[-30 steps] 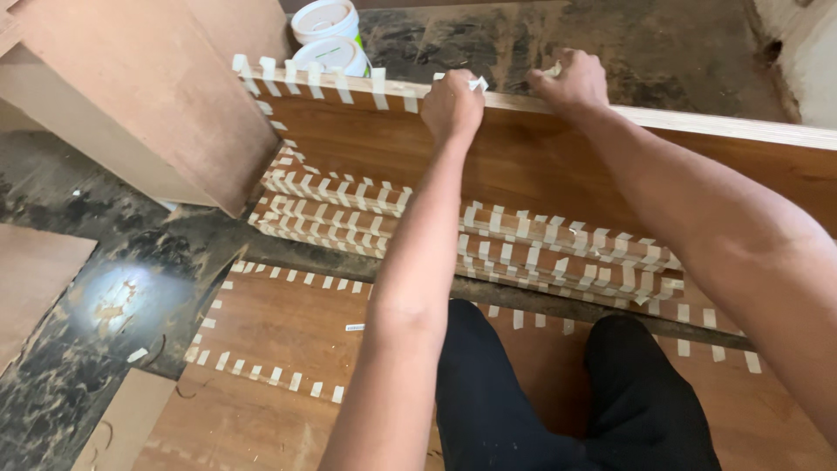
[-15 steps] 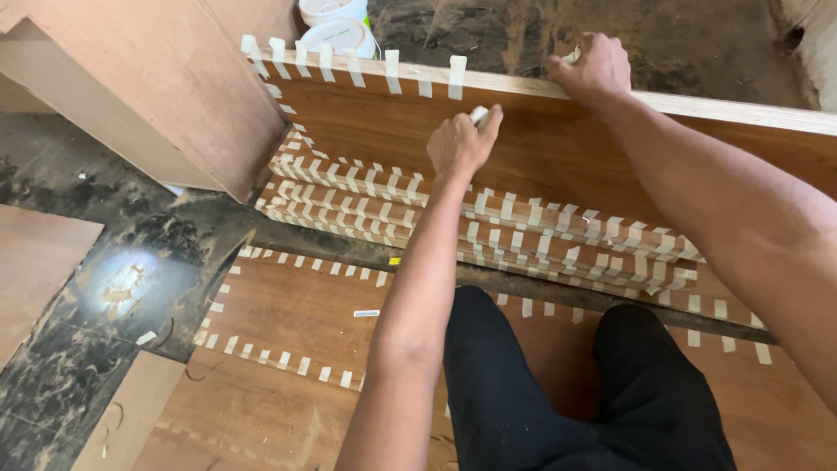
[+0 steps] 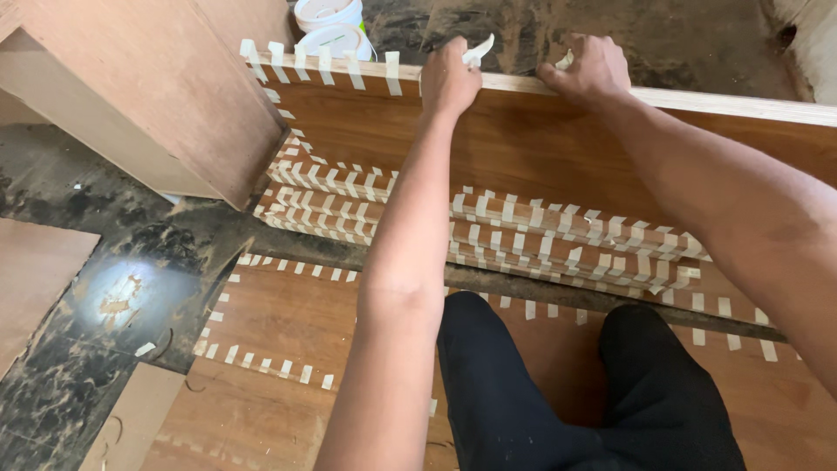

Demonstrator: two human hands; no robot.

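Note:
A brown laminated board (image 3: 558,148) stands on edge in front of me, its pale top edge carrying several strips of masking tape (image 3: 349,65) folded over it. My left hand (image 3: 449,78) is at that top edge and pinches a loose strip of tape (image 3: 478,51) that sticks up. My right hand (image 3: 588,70) rests on the edge a little to the right, fingers curled over it with a bit of tape under the fingertips.
A stack of taped boards (image 3: 488,231) lies flat below the upright board. A large plywood box (image 3: 148,96) stands at the left. Two white tubs (image 3: 331,26) sit behind the board. My knees in black trousers (image 3: 567,392) rest on another taped panel (image 3: 279,340).
My left hand dropped from the top edge half a second ago and has come back up to it, now with a tape strip. The right hand has stayed on the edge.

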